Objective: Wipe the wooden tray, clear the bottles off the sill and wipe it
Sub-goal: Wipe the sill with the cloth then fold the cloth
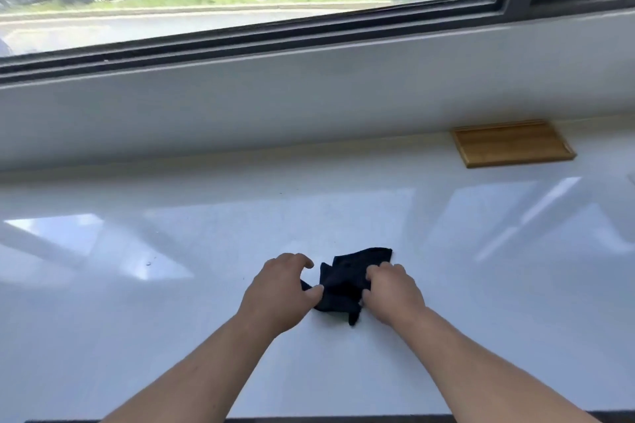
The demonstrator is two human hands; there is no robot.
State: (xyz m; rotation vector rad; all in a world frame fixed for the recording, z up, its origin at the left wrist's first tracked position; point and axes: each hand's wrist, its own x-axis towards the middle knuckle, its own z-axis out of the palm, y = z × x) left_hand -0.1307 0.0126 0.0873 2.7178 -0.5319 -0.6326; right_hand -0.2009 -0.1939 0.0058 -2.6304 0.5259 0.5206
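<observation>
A dark, crumpled cloth (pixel 347 278) lies on the glossy white sill (pixel 171 285), near its front middle. My right hand (pixel 391 292) presses down on the cloth's right side with its fingers curled into the fabric. My left hand (pixel 281 288) sits at the cloth's left edge; its thumb touches the fabric and its fingers arch above the sill. The wooden tray (pixel 512 144) lies flat and bare at the back right, against the wall under the window. No bottles are in view.
A white wall face (pixel 309 93) rises behind the sill to a dark window frame (pixel 275 41). A dark strip (pixel 309 419) runs along the sill's front edge. Bright window reflections lie across the sill.
</observation>
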